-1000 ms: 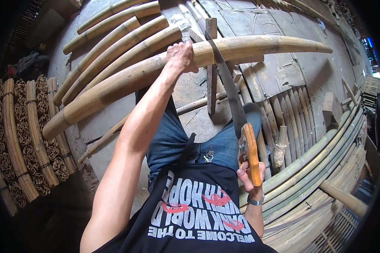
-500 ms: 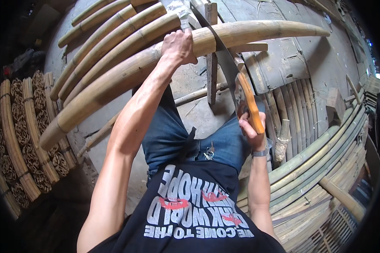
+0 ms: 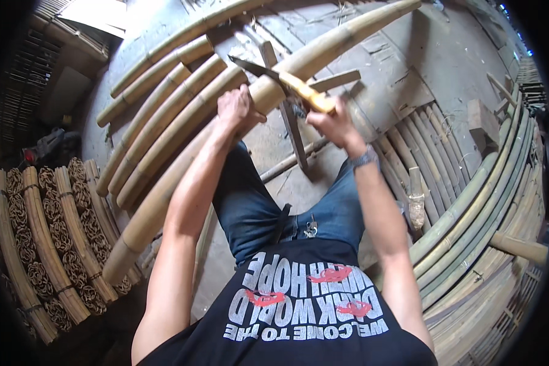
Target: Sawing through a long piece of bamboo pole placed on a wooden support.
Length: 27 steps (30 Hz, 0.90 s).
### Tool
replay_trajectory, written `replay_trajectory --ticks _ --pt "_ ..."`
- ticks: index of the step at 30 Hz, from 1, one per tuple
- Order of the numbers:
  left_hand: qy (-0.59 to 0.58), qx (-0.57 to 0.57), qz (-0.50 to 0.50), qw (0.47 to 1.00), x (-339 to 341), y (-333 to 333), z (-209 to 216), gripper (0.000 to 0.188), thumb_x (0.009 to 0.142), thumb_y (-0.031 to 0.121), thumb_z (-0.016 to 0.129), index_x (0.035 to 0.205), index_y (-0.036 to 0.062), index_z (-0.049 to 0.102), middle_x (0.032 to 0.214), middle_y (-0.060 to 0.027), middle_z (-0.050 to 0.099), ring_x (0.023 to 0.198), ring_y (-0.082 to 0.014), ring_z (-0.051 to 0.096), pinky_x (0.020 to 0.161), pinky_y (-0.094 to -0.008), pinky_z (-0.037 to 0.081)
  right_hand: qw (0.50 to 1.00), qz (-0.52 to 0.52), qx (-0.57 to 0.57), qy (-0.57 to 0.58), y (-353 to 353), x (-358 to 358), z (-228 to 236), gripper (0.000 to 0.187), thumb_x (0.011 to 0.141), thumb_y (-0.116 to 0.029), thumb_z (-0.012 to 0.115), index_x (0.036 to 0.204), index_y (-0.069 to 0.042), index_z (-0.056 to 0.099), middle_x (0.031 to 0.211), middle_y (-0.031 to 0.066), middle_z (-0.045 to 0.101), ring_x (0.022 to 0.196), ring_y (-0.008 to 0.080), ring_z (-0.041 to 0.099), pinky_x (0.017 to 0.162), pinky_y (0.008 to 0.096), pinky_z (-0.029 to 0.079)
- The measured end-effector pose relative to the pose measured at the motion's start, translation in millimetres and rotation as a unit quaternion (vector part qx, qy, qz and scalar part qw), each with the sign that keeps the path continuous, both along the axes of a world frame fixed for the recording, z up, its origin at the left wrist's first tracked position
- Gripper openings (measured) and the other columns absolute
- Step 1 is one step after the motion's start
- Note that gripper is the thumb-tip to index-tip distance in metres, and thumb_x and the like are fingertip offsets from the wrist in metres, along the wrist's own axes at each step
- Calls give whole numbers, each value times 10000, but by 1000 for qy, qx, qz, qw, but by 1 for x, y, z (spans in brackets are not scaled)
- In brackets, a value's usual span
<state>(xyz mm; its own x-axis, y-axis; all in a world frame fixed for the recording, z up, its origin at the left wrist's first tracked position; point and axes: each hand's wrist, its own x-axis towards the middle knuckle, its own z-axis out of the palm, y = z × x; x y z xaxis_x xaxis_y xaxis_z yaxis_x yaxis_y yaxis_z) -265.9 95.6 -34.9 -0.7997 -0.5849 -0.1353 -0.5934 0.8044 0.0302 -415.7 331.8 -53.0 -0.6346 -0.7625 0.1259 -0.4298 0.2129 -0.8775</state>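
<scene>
A thick bamboo pole [image 3: 161, 201] runs from the lower left up to a wooden support in front of me. My left hand [image 3: 238, 110] is wrapped over it near its upper end. In my right hand [image 3: 335, 125] is a handsaw [image 3: 308, 93] with a yellow-orange handle, held by that handle. Its dark blade points to the upper left, across the bamboo. Beyond the saw a tapering bamboo length [image 3: 354, 33] continues to the upper right. Whether it is still joined to the nearer part I cannot tell. The wooden support [image 3: 291, 131] stands beneath.
Several cut bamboo lengths [image 3: 158, 125] lie side by side beyond my left hand. Bundled bamboo strips [image 3: 49, 232] stand at the left. Split pieces [image 3: 427, 152] and long green poles [image 3: 463, 213] lie at the right, beside a wooden block [image 3: 483, 125].
The saw has moved from pointing steeply across the bamboo to a flatter slant, its handle now higher and farther left. My view has shifted, and the pole slants more steeply.
</scene>
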Motion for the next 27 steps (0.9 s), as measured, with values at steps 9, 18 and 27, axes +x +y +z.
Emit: replay_trajectory --ticks 9,18,27 --pt "115 -187 38 975 -2 47 -45 1012 533 292 949 1415 41 520 1203 -170 644 1054 -310 653 890 -428 500 999 21 1 -38 14 32 40 307 822 -247 735 882 45 664 741 119 645 683 229 621 665 388 508" --pt "210 -336 0 918 -6 57 -62 632 728 155 753 1317 6 581 1132 -177 629 1034 -332 611 920 -461 492 947 166 16 -275 -85 -26 158 179 995 -209 686 973 -31 688 752 23 659 639 113 625 557 264 490" --pt "190 -293 20 937 -2 61 -67 584 785 150 710 1341 3 608 1241 -212 644 1105 -377 618 1007 -498 484 835 247 53 -488 -299 -108 149 144 884 -45 728 940 -101 609 728 87 653 651 226 696 542 425 622"
